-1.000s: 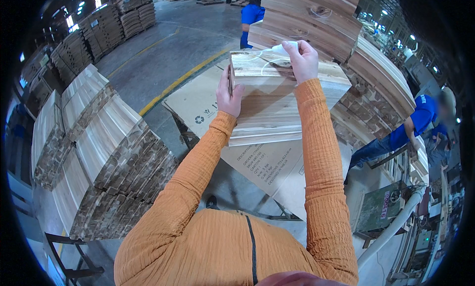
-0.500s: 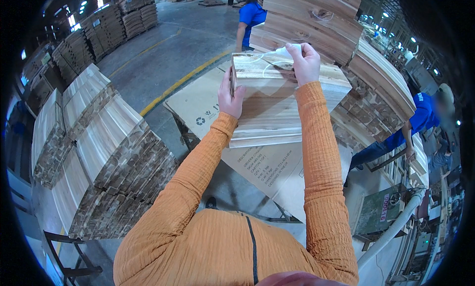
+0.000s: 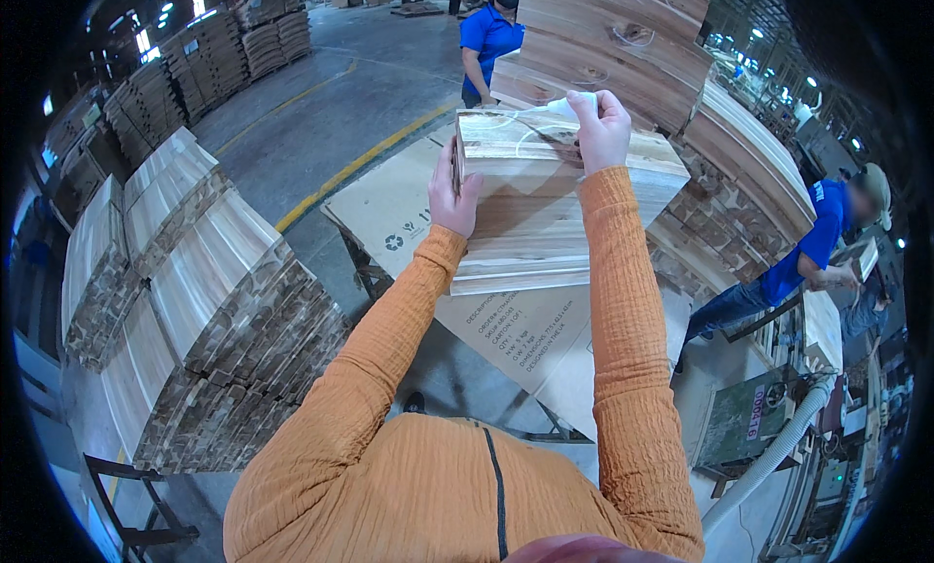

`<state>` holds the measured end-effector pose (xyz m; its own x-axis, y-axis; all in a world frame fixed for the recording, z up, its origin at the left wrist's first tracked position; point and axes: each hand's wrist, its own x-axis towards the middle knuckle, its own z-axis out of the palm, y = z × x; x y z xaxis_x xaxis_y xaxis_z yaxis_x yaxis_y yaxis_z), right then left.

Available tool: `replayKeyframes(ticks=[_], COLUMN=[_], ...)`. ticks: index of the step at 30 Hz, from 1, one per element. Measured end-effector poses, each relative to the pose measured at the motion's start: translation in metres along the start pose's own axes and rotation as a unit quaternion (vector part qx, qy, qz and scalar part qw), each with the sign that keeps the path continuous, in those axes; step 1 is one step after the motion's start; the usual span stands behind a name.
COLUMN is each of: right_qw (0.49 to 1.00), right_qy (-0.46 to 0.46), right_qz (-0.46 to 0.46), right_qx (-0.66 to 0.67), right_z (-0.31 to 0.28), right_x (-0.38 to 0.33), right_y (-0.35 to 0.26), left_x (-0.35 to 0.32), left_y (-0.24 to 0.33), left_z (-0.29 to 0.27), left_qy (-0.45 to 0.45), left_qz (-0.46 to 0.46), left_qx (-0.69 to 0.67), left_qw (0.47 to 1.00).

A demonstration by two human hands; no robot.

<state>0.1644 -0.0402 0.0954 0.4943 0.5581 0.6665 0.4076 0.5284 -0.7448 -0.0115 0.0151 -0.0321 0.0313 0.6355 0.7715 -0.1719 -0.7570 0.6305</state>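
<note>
Left hand (image 3: 453, 195) clamped on left edge of pale moulded wooden panel (image 3: 545, 208), held up between both hands. Right hand (image 3: 601, 130) gripping small white squeeze bottle (image 3: 564, 107) at panel's top edge. Flattened brown cardboard sheet (image 3: 409, 213) below.

1. The pale moulded wooden board (image 3: 545, 203) lies on a flat printed cardboard sheet (image 3: 409, 213) over the worktable.
2. The left hand (image 3: 453, 188) is at the board's left edge, the right hand (image 3: 603, 130) on its far end.
3. Rows of stacked wooden mouldings (image 3: 195, 300) sit left; a taller timber stack (image 3: 623, 37) stands behind.
</note>
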Motion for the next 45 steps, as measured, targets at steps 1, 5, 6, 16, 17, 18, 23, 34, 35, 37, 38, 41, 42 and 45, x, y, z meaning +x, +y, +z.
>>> replayKeyframes(ticks=[1,5,6,16,17,18,23,34,35,37,38,41,42,45], right_qw=[1.0,1.0,1.0,0.998,0.998,0.998,0.999,0.998,0.998,0.997,0.997,0.997,0.997,0.997], right_qy=[0.004,0.008,0.01,0.017,0.014,0.012,0.021,-0.032,-0.043,-0.063,-0.068,-0.078,-0.078,-0.077], right_qz=[0.001,0.001,-0.003,-0.026,-0.018,-0.011,0.002,-0.012,-0.008,0.0,0.002,0.007,0.008,0.003], right_qx=[-0.004,0.025,0.029,0.047,0.05,0.053,0.046,0.053,0.049,0.041,0.037,0.026,0.021,-0.007], right_z=[-0.0016,0.0001,0.0016,0.0004,0.0008,0.001,0.0019,-0.0008,0.0002,0.0018,0.0024,0.0037,0.0035,0.0036], right_x=[0.0001,-0.0004,-0.0008,-0.0008,-0.0008,-0.0012,-0.0017,-0.0009,-0.0016,-0.0026,-0.0025,-0.0024,-0.0021,-0.0014], right_y=[0.0007,-0.0003,-0.0009,0.0022,0.0016,0.0011,-0.0002,0.0009,-0.0002,-0.0023,-0.0036,-0.0051,-0.0043,-0.0028], left_x=[-0.0002,0.0014,0.0013,0.0002,0.0005,0.0002,-0.0006,-0.001,-0.0011,-0.0015,-0.0012,-0.0001,-0.0002,-0.0005], left_y=[0.0004,-0.0035,-0.0054,-0.0045,-0.0037,-0.0028,0.0007,-0.0012,-0.001,-0.0009,-0.0025,-0.0055,-0.0051,-0.0028], left_z=[0.0005,0.001,0.0004,0.0028,0.0023,0.0017,0.0014,0.0023,0.002,0.0019,0.0011,0.0004,0.0013,0.002], left_qy=[-0.013,0.028,0.029,0.028,0.028,0.027,0.026,0.016,0.015,0.014,0.018,0.026,0.026,0.024], left_qz=[-0.006,0.028,0.03,0.027,0.024,0.021,0.014,-0.009,-0.01,-0.011,-0.007,0.005,0.007,0.003], left_qx=[-0.005,0.015,0.019,0.019,0.018,0.017,-0.003,-0.016,-0.019,-0.025,-0.018,-0.003,-0.003,-0.004], left_qw=[1.0,0.999,0.999,0.999,0.999,0.999,1.0,1.0,1.0,1.0,1.0,1.0,1.0,1.0])
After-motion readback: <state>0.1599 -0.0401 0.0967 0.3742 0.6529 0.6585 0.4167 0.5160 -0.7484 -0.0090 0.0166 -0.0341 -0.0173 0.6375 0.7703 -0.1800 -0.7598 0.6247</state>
